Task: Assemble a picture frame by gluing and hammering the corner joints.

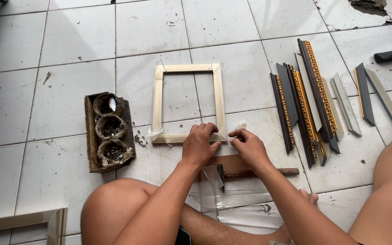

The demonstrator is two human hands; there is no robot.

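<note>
Sitting on the white tile floor (69, 36), a person works with both bare hands on a small wooden frame (188, 103). The frame is pale wood, shaped like a box with a hole in the middle, and it lies flat on the tiles. Its back faces up.

The left hand (199, 146) rests on the near right corner of the frame. Its fingers (203, 129) curl down over the bottom bar and press on it. The hand does not lift the frame, it just holds it down.

The right hand (248, 146) is just beside that same corner, on the right. Its fingertips (233, 134) are pinched close together at the edge of the wood. Whether something tiny is between them is too small to tell. A small white scrap (241, 124) lies on the floor just above this hand.

So the frame lies in front of both hands, and only its near right corner is under them.

A hammer (250, 173) with a brown wooden handle lies on the floor under the person's wrists, near a clear plastic sheet (232, 202). On the left of the frame stands a worn brown tray (89, 136) with three round cups of small metal bits. A few of these bits (139, 139) are spilled on the tile between the tray and the frame.

On the right, well apart from the hands, lie many dark and gold frame strips (305, 104), side by side. The person's bare knees show at the bottom.
</note>
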